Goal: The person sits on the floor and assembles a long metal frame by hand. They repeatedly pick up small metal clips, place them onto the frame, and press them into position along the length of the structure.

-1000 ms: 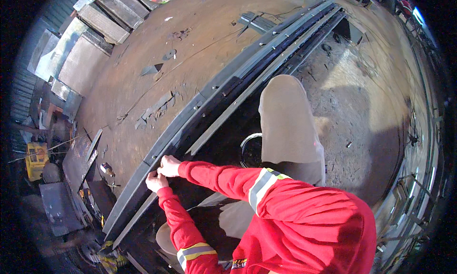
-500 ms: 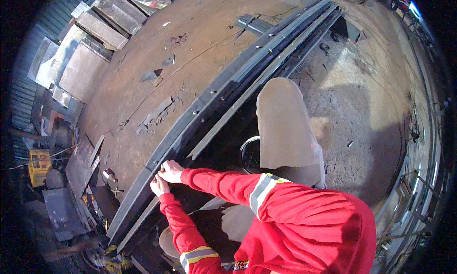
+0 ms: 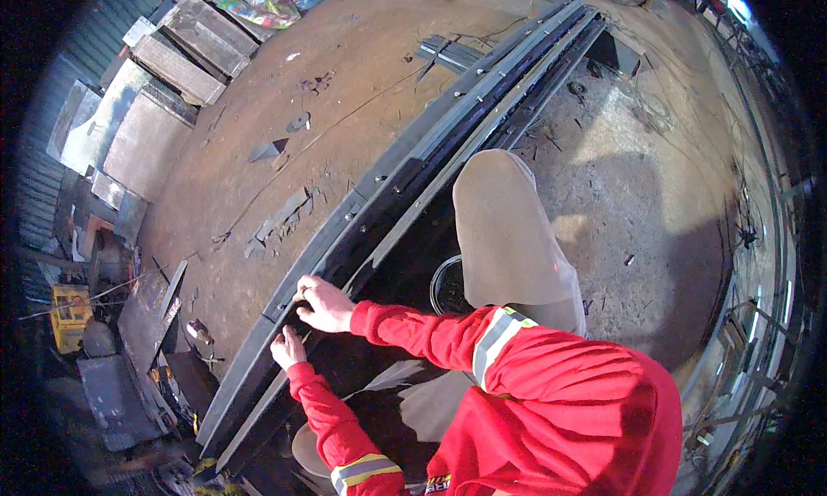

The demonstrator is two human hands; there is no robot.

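A long dark metal beam (image 3: 370, 179) with several small bolts (image 3: 380, 178) along it runs diagonally from lower left to the far right. At its nearer part, my right hand (image 3: 327, 306) rests against the beam with curled fingers. Just below it is my left hand (image 3: 288, 349), its fingertips closed together at the beam's inner edge. Whatever either hand pinches is too small or too hidden to make out. A second narrow metal bar (image 3: 405, 222) lies alongside on the near side, passing close to both hands.
My bent knee (image 3: 508, 212) is right of the beam, beside a dark ring-shaped object (image 3: 446, 282). Metal scraps (image 3: 280, 224) are scattered on the brown floor. Stacked boards (image 3: 151, 138) stand at the left, with a yellow crate (image 3: 71, 317) below. Cables line the right side.
My hands have moved apart. The right hand has shifted right and slightly up along the beam, while the left has dropped a little lower.
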